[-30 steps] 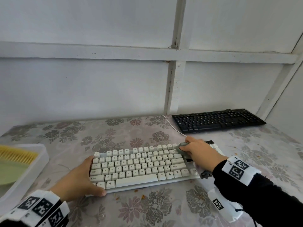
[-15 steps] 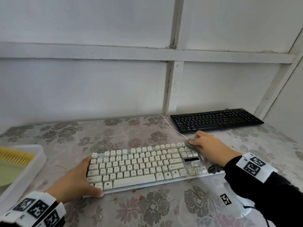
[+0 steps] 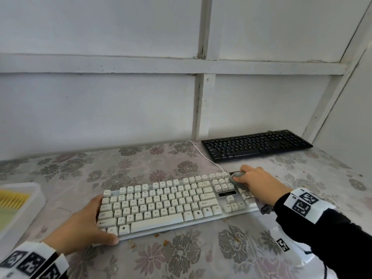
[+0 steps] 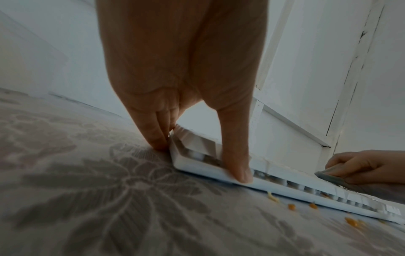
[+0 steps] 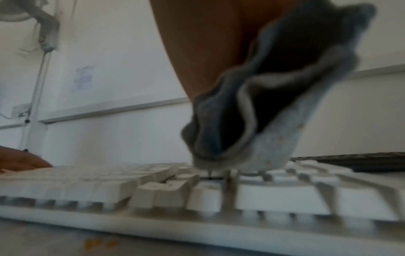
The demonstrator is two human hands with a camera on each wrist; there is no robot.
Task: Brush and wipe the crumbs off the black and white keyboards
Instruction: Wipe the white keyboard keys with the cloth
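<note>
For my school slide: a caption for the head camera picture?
Right hand wipes white keyboard with grey cloth.

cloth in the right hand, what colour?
Grey cloth in the right hand; clearest in the right wrist view.

We face a white panelled wall [image 3: 100, 109] crossed by 1 horizontal batten [image 3: 100, 64] and 1 upright batten [image 3: 203, 97], its paint cracked at the joint. A slanted batten [image 3: 330, 101] runs up at the right. Below us lies a table under a grey and pink floral cloth [image 3: 181, 256]. The light is soft and even.
</note>
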